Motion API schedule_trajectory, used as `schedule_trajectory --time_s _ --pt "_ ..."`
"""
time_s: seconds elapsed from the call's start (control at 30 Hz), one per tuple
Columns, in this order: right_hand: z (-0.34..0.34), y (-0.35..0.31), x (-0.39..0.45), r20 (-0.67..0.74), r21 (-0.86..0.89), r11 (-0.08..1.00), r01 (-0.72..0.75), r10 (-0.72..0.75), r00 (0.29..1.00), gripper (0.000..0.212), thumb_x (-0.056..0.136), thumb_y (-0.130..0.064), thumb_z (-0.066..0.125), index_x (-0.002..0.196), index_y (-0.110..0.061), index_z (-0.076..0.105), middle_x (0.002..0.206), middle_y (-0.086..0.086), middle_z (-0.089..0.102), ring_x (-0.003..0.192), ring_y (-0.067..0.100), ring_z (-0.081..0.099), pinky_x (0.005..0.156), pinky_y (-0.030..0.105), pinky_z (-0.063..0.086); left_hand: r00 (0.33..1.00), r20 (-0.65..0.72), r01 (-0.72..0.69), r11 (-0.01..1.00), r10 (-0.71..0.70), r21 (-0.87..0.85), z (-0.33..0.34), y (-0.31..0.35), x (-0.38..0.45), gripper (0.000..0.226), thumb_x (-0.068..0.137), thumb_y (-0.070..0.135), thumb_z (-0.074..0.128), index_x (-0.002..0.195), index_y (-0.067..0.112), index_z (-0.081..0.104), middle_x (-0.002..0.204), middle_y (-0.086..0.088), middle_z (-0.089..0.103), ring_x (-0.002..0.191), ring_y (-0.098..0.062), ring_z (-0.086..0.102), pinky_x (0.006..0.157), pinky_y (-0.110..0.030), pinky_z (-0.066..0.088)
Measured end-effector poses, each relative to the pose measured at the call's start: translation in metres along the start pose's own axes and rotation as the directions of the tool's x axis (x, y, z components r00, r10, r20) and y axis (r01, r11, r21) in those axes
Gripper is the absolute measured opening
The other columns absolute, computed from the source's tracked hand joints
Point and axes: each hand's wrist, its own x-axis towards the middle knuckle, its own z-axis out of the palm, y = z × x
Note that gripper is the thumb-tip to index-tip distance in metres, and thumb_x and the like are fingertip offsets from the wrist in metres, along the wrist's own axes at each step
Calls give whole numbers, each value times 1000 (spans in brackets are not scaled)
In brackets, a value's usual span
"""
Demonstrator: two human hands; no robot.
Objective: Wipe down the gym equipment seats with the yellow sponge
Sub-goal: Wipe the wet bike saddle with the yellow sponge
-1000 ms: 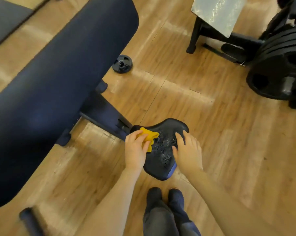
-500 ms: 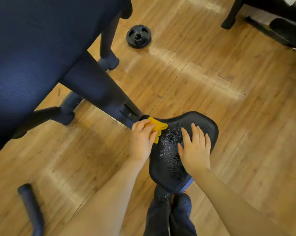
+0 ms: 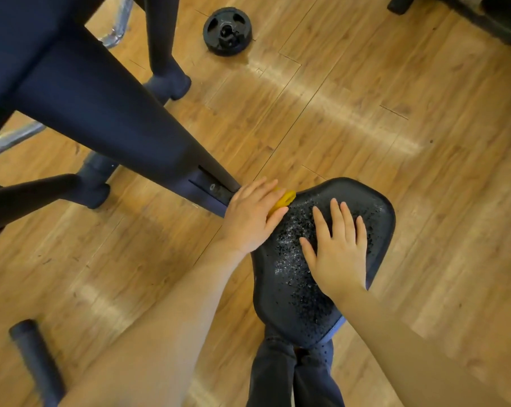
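1. Much of the upper left of the frame is filled by the dark padded bench (image 3: 28, 54) and its frame beam (image 3: 116, 130), which is seen to run down toward the middle of the frame.
2. The wooden floor (image 3: 424, 171) is seen across the rest, with a small weight plate (image 3: 227, 31) lying at the upper middle.
3. The black seat (image 3: 377, 218) is found at the lower middle right, speckled with droplets or flecks. It is judged stiff and possibly slippery where wet.
4. The right hand (image 3: 337, 254) is laid flat on the seat, fingers spread and straight, apparently to steady it.
5. The left hand (image 3: 252, 218) is pressed over the yellow sponge (image 3: 285, 199) at the seat's upper left edge, beside the beam joint, fingers curled over it.
6. The sponge is mostly hidden. It is judged light, soft and compressible, best held from above with the palm so it can be pushed flat.
7. Against half a second earlier, the seat is shown larger, and less of the sponge is left showing under the hand.
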Motion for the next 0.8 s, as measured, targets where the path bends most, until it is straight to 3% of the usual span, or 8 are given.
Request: schedule_trajectory --time_s 0.1,0.27,0.4,0.47,0.6,0.7,0.8 --pt "2 0 -1 -16 0 1000 -3 3 1000 61 96 -50 36 144 -12 43 153 19 30 143 34 25 115 53 20 1000 -15 -23 999 23 -32 8 -1 0 50 96 46 41 130 15 60 137 -2 56 134 -22 42 109 -38 34" --pt "2 0 -1 -13 8 1000 -9 9 1000 61 97 -51 36 144 -13 42 154 18 30 144 33 24 116 53 19 983 -168 51 986 -79 -161 20 11 -22 43 96 39 48 126 12 64 135 -3 58 135 -19 42 114 -29 27" --pt "2 1 -1 -7 14 1000 -15 15 1000 61 97 -51 36 145 -14 42 154 17 29 145 32 23 116 53 19 973 -191 85 970 -130 -226 25 16 -36 41 95 33 54 129 13 61 142 -2 50 141 -17 32 118 -22 15" --pt "2 1 -1 -1 14 1000 -14 14 1000 61 97 -51 36 145 -14 41 155 17 29 145 32 23 116 53 18 959 -182 177 959 -219 -221 22 14 -23 41 95 33 54 132 15 59 146 -3 47 142 -21 29 117 -27 14" --pt "2 1 -1 0 8 1000 -18 18 1000 61 97 -51 35 145 -14 41 155 17 29 145 32 23 117 52 18 851 -111 471 839 -514 -272 13 3 14 41 101 34 43 139 21 51 151 -3 40 145 -22 20 116 -33 12" --pt "2 1 -1 -11 8 1000 -17 17 1000 60 97 -51 35 145 -14 41 154 17 30 144 32 23 117 52 18 864 -103 454 851 -493 -264 15 5 13 38 103 32 40 135 18 55 149 -1 43 146 -21 18 116 -30 12" --pt "2 0 -1 -18 14 1000 -17 17 1000 60 97 -50 36 144 -14 42 154 17 31 144 32 24 117 52 18 899 -147 364 891 -413 -272 16 15 -14 40 102 33 41 138 18 52 150 2 41 147 -16 16 115 -16 2"
